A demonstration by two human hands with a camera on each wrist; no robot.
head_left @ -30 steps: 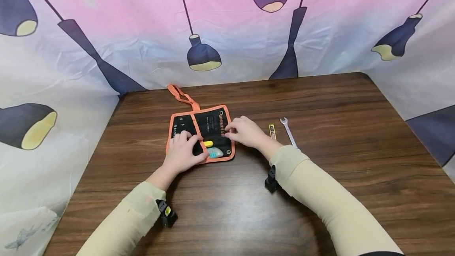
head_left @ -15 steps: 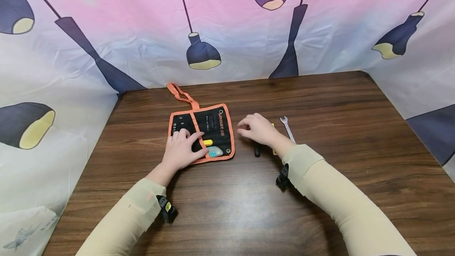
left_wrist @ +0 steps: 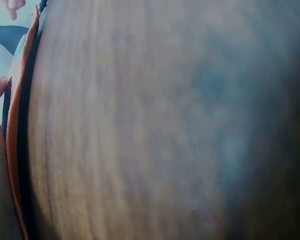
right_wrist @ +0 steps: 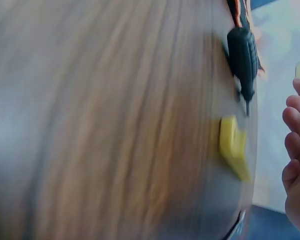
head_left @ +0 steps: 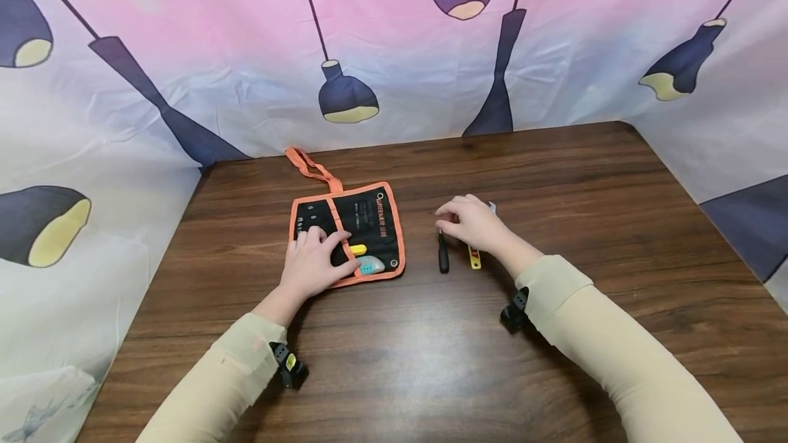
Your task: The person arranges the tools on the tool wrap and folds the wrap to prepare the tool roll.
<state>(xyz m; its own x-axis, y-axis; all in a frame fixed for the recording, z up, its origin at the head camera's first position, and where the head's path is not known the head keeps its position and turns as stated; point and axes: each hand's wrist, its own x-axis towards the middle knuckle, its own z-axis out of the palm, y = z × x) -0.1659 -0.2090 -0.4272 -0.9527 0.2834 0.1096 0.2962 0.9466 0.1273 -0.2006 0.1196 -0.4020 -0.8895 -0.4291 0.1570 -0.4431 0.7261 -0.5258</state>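
A black tool pouch [head_left: 375, 214] with orange trim lies flat on the table. My left hand [head_left: 315, 258] rests on its pocket, thumb and forefinger spread along the orange pocket edge. From that pocket stick out a yellow rounded end [head_left: 358, 249] and a clear-and-teal piece [head_left: 371, 264]. My right hand [head_left: 474, 223] hovers with loosely bent fingers and nothing in them, fingertips right by the shaft of a screwdriver with a black handle [head_left: 443, 257]. Beneath that hand's wrist lies a flat yellow piece with printing [head_left: 475, 258], partly covered. A wrench [head_left: 492, 206] is mostly hidden behind the hand.
The pouch's orange strap [head_left: 310, 166] trails toward the back edge of the wooden table [head_left: 406, 347]. A patterned cloth [head_left: 406, 87] hangs right behind the table and along its sides.
My right hand has left the pouch's right edge and moved right, over the loose tools, uncovering the screwdriver and now hiding most of the wrench. The left hand stays on the pouch.
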